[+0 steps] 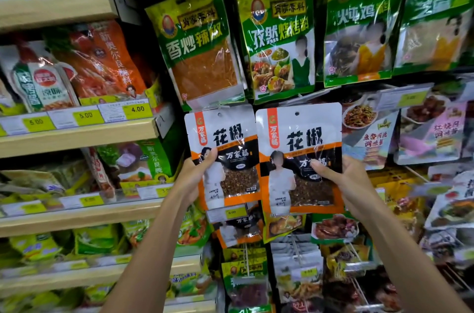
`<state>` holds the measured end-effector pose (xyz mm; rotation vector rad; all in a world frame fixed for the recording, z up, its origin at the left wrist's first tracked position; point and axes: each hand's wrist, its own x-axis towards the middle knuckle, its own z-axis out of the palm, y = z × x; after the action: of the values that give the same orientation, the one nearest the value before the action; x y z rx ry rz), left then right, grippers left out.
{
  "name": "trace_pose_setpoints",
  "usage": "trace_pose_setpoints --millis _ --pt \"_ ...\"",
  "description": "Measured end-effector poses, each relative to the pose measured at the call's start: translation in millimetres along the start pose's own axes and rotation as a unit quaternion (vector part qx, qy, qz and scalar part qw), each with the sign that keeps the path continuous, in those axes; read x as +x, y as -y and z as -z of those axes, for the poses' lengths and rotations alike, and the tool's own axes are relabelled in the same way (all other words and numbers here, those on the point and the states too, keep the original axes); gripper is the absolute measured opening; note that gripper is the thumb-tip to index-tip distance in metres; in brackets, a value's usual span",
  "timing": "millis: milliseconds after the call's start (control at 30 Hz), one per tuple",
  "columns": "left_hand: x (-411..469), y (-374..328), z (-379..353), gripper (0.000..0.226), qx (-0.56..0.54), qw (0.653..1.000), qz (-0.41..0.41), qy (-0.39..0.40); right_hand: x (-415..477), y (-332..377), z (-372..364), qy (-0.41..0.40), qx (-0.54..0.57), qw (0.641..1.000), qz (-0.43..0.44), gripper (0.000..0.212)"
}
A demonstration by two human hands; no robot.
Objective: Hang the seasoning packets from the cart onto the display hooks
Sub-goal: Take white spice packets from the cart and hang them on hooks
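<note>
Hands up, side by side: left hand [195, 177] pinches left packet [225, 138] at its lower side, and right hand [343, 182] grips right packet [300, 133]. Both packets are white, orange and black, with a clear window of brown peppercorns and a hang hole on top. Green packets [279, 38] hang behind. Shelves [77, 138] at left hold pouches. Hooks hidden; lower rows blurred.
</note>
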<state>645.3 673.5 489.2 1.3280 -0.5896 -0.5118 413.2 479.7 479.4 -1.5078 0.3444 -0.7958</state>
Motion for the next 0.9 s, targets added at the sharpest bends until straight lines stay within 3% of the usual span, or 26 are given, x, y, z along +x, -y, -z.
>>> trace_pose_setpoints --millis 67,200,333,633,667,733,767,833,900 --pt "3 2 2 0.083 0.0 1.0 0.0 0.0 1 -2 -1 -0.001 -0.003 1.0 0.001 0.051" --pt "11 4 -1 0.064 0.003 1.0 -0.017 -0.008 2 -4 -4 0.007 -0.001 1.0 0.0 0.05" --pt "26 1 -5 0.09 0.017 0.999 -0.009 -0.04 3 -4 -9 0.013 -0.003 1.0 0.002 0.054" --pt "44 1 -22 0.09 0.098 0.98 0.044 -0.166 -1 -5 -16 0.019 0.009 1.0 -0.014 0.074" --pt "43 1 -23 0.081 0.106 0.978 0.048 -0.176 -2 -5 -17 0.02 0.01 1.0 -0.012 0.076" --pt "33 0 -25 0.041 0.148 0.97 0.026 -0.193 -3 -6 -18 0.023 0.011 1.0 -0.009 0.076" --pt "26 2 -24 0.042 0.175 0.965 0.002 -0.195 -3 -7 -20 0.025 0.011 1.0 -0.008 0.074" --pt "7 9 -19 0.048 0.298 0.931 -0.044 -0.208 -3 -9 -23 0.031 0.01 0.999 -0.006 0.067" --pt "-14 16 -13 0.037 0.453 0.852 -0.086 -0.248 -2 -13 -27 0.035 0.012 0.999 -0.008 0.058"
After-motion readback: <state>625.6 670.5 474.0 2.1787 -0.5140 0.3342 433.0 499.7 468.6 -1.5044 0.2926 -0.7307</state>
